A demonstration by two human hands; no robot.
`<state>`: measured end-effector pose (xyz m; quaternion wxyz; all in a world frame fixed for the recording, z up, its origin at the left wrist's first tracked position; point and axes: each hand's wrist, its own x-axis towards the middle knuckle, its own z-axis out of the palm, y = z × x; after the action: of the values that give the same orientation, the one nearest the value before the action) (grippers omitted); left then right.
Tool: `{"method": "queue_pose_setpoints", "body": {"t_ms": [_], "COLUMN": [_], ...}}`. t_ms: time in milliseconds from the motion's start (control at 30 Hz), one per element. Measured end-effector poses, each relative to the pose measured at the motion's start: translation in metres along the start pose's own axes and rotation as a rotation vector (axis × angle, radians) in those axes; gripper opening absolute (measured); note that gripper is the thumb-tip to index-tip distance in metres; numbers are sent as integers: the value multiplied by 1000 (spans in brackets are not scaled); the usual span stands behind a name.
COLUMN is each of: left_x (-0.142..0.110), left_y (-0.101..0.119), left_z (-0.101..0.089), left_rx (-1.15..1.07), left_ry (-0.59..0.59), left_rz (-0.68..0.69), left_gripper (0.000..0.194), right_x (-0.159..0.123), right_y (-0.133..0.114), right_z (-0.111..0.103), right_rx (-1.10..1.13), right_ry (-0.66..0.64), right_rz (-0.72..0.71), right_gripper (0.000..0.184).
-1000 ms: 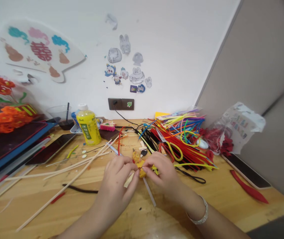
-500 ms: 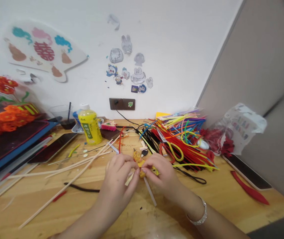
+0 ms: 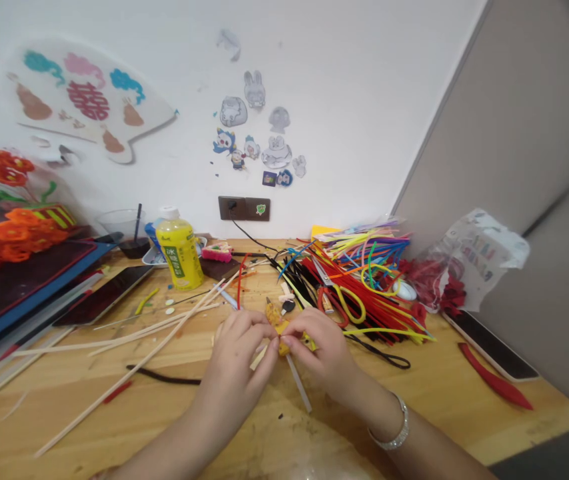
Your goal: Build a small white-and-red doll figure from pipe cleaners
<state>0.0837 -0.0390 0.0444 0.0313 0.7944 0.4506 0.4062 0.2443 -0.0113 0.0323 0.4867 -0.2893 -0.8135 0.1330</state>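
Observation:
My left hand (image 3: 238,347) and my right hand (image 3: 322,343) meet fingertip to fingertip above the wooden table. Thumb and forefinger of each are pinched together, and whatever small piece sits between them is too hidden to name. Just behind the fingertips, partly covered by them, lies a yellow glue gun (image 3: 273,313) with a dark pointed tip. A whitish glue stick (image 3: 298,383) sticks out below the hands towards me. A black round piece (image 3: 288,306) is close beside the glue gun's tip.
Right of my hands lies a heap of red pipe cleaners (image 3: 364,307) with scissors (image 3: 323,272) on it. Pale wooden sticks (image 3: 149,360) cross the left side. A yellow drink bottle (image 3: 180,253), a cup (image 3: 132,243) and a dark tablet (image 3: 102,297) stand or lie farther back.
The view has shifted very slightly. Both hands keep the same pinched pose at the same spot, and nothing is visibly taken up or let go.

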Motion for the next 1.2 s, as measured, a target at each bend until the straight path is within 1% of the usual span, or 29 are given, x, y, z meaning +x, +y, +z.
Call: {"method": "queue_pose_setpoints", "body": {"t_ms": [300, 500, 733, 867, 1000, 1100, 1200], "left_x": [0, 0, 0, 0, 1, 2, 3], "left_y": [-1, 0, 2, 0, 0, 0, -4], "left_z": [-1, -2, -2, -1, -2, -3, -4], "left_rx": [-6, 37, 1, -53, -98, -138, -220], "left_ry": [7, 32, -1, -12, -3, 6, 13], "left_rz": [-5, 32, 55, 28, -7, -81, -180], "left_gripper": [10, 10, 14, 15, 17, 16, 16], "right_x": [0, 0, 0, 0, 2, 4, 8], "right_y": [-1, 0, 0, -1, -4, -1, 12], "right_z": [1, 1, 2, 1, -3, -6, -12], "right_rx": [-1, -11, -60, -69, -27, -31, -128], "right_ry": [-6, -2, 13, 13, 39, 72, 94], "right_rz": [19, 18, -28, -33, 5, 56, 157], "right_gripper": [12, 12, 13, 13, 10, 10, 10]}}
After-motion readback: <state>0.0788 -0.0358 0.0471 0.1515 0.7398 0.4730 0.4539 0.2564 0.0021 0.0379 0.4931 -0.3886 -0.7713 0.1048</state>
